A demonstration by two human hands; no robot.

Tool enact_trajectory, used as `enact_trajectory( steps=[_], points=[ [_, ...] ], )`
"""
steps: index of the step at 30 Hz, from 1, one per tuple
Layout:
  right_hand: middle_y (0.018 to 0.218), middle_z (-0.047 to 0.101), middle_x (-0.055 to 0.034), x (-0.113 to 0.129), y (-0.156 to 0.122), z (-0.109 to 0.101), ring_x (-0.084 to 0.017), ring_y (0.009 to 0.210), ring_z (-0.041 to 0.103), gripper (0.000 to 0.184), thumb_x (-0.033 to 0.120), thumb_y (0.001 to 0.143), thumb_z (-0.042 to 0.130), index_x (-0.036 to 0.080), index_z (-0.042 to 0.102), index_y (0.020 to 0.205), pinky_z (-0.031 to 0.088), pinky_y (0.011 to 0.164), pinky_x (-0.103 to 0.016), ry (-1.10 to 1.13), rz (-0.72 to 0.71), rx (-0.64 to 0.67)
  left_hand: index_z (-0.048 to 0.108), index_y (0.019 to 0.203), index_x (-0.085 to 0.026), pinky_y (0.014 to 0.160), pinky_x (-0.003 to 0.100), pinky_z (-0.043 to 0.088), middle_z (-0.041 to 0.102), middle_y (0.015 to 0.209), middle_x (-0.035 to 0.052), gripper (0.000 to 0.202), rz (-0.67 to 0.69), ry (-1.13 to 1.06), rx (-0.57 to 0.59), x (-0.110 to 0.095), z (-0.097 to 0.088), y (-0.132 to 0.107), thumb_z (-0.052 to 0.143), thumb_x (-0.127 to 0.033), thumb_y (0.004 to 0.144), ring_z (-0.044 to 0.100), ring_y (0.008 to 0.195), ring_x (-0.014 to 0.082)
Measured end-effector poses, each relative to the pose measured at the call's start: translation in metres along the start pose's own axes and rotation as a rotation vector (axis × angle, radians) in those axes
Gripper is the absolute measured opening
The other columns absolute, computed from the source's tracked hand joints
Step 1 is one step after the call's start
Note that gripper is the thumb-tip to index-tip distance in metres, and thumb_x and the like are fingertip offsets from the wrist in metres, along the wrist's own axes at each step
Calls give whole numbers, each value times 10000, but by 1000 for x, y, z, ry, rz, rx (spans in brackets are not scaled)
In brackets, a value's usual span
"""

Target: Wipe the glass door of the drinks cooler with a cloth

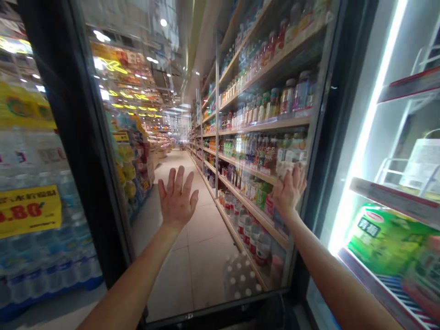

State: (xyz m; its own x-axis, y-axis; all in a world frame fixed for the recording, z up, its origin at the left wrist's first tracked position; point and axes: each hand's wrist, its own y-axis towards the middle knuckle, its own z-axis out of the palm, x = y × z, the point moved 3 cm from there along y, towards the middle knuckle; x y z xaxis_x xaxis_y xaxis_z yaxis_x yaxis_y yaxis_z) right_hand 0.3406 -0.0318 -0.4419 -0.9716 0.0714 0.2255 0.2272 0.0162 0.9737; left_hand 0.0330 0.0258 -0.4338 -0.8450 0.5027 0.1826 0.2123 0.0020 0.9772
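A glass cooler door [220, 256] with a black frame stands swung out in front of me. Flat on the pane, towards its left half, lies my left hand [177, 197] with its fingers spread and nothing in it. My right hand [289, 189] presses flat against the same pane near its right frame edge, fingers stretched upward, also holding nothing. Through and in the glass I see a shop aisle and shelves of bottled drinks [264, 105]. To the right the cooler's lit interior is open.
Inside the cooler, green packaged goods [385, 238] lie on a lower shelf and a white wire rack [412, 169] sits above. Stacked packs of bottled water with a yellow price sign [29, 208] stand at the left. The tiled aisle floor [185, 192] runs away ahead.
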Motion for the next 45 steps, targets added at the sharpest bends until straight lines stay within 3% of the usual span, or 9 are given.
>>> enact_trajectory(
  steps=[3,9,12,18,21,27,34,37,45],
  points=[
    [1431,301,-176,4,5,2,-310,1364,155,522,295,860,365,169,322,1364,229,1000,-614,23,80,-22,324,1366,-219,1106,458,87,346,1413,118,573,6,10,-3,0,-1,0,509,-302,830,174,1361,230],
    [1371,426,-102,102,-13,6,-269,1375,135,419,250,813,448,213,478,1230,185,1063,-535,133,-381,91,299,1378,-201,1097,478,116,348,1409,135,565,30,42,12,2,-3,-1,474,-293,848,175,1361,237],
    [1333,477,-76,80,-13,4,-250,1366,181,360,248,813,456,236,520,1167,172,1071,-525,97,-403,76,306,1374,-197,1095,478,128,361,1400,141,572,38,59,12,2,-4,0,492,-279,839,175,1361,238],
    [1386,376,-187,-14,9,2,-327,1330,251,508,308,855,389,171,355,1342,284,972,-595,-37,75,-78,359,1346,-183,1094,478,135,395,1377,146,538,17,56,4,-1,-6,2,496,-270,832,191,1356,243],
    [1396,361,-187,21,9,4,-328,1353,186,511,279,857,384,164,342,1353,279,980,-590,4,36,-68,379,1333,-182,1090,477,149,398,1375,144,521,15,61,10,-1,-6,1,494,-272,833,199,1353,245],
    [1351,455,-81,113,-13,5,-271,1371,146,364,248,807,466,221,535,1164,185,1064,-519,124,-475,131,380,1331,-167,1091,478,145,398,1372,155,522,45,95,0,1,-6,1,500,-247,830,180,1358,242],
    [1379,408,-137,30,33,4,-276,1364,176,441,259,838,403,185,442,1271,229,1027,-560,-4,-161,-4,398,1321,-176,1100,472,123,395,1376,143,502,18,41,10,-1,-6,1,490,-270,837,173,1360,234],
    [1416,346,-148,33,48,6,-294,1366,158,490,275,845,385,179,380,1326,243,1014,-572,18,-39,-50,390,1328,-191,1105,465,110,382,1387,128,508,-2,27,17,0,-6,0,487,-290,839,178,1359,230],
    [1372,438,-55,125,5,8,-244,1373,145,373,253,777,495,250,546,1146,119,1083,-522,152,-616,207,342,1357,-200,1098,480,122,350,1405,132,552,13,39,25,1,-3,-1,493,-277,832,186,1355,245]
  ],
)
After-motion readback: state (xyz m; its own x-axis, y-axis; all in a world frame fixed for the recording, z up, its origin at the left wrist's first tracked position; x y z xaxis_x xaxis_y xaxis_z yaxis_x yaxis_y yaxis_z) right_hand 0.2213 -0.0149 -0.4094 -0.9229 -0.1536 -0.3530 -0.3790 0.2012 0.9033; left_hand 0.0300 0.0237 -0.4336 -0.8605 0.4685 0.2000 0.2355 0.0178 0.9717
